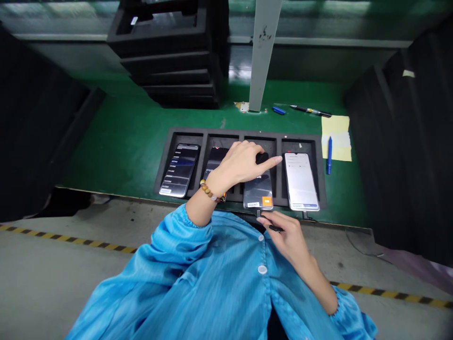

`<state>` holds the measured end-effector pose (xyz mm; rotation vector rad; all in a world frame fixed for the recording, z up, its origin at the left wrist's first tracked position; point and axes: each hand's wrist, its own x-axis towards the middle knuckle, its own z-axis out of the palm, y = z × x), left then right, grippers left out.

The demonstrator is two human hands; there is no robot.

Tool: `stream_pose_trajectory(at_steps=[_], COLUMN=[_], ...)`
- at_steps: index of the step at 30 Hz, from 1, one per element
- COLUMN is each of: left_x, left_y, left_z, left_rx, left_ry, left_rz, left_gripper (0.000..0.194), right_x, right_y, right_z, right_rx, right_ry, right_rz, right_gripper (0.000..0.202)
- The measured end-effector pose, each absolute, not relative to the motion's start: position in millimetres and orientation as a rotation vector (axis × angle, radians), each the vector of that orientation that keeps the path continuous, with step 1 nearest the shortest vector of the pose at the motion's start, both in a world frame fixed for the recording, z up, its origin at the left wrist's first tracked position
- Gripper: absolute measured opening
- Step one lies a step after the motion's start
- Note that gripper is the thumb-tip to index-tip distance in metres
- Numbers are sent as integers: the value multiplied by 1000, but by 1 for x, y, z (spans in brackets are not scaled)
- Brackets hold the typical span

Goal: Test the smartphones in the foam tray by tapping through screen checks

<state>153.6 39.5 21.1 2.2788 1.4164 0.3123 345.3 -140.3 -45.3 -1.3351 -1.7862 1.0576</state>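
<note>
Four-compartment aside, a black foam tray (240,132) holds several smartphones in its slots. My left hand (244,163), with a beaded bracelet at the wrist, reaches over the second slot. Its fingers bend over the upper end of the third smartphone (253,191), and its thumb sticks out to the right. My right hand (288,231) pinches a black cable (275,228) whose plug is at that phone's bottom edge; whether it is fully inserted I cannot tell. My left forearm partly covers the second smartphone (214,158).
The leftmost smartphone (180,170) shows a dark list; the rightmost smartphone (301,182) has a white screen and a cable below. Stacked black trays (177,61) stand behind. A grey post (264,56), a black pen (311,111), a blue pen (329,156) and yellow paper (336,125) are nearby.
</note>
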Motion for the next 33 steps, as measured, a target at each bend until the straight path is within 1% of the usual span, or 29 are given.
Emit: stream_pose_trajectory(at_steps=[3,5,8,9,11,12,13,16,18,19,21,23,25,28,30,33], left_x=[155,155,148,143,128,119,109,80,64,59,51,47,45,44,43,41], left_y=[40,38,29,25,19,17,16,17,19,20,23,24,24,23,22,21], left_z=[22,23,27,29,34,35,37,34,28,24,18,13,11,12,13,15], left_rx=[2250,2233,2206,2201,2193,2191,2189,2205,2244,2266,2298,2310,2308,2293,2284,2276], left_ry=[1429,1434,1480,1497,1524,1538,1557,1608,1600,1587,1559,1531,1513,1509,1507,1502], left_rz=[308,316,426,487,596,634,656,600,505,463,406,389,396,419,419,418], left_gripper=[75,74,63,59,53,50,48,44,43,44,45,47,48,52,56,59], right_x=[342,345,357,362,369,370,368,349,329,319,299,281,266,247,239,232], right_y=[-141,-146,-162,-169,-181,-184,-186,-179,-169,-164,-154,-145,-135,-124,-119,-116], right_z=[-42,-37,-28,-25,-20,-17,-14,-5,1,5,9,9,4,-7,-11,-13], right_rx=[-1349,-1365,-1395,-1389,-1321,-1284,-1277,-1481,-1595,-1577,-1457,-1348,-1313,-1332,-1335,-1332], right_ry=[-1849,-1948,-2054,-2064,-2053,-2055,-2073,-2155,-2159,-2159,-2210,-2341,-2503,-2652,-2672,-2665], right_rz=[969,854,534,422,304,324,402,864,1150,1247,1334,1282,1101,841,773,761], right_gripper=[20,26,38,39,30,24,23,37,36,34,29,29,35,39,40,41])
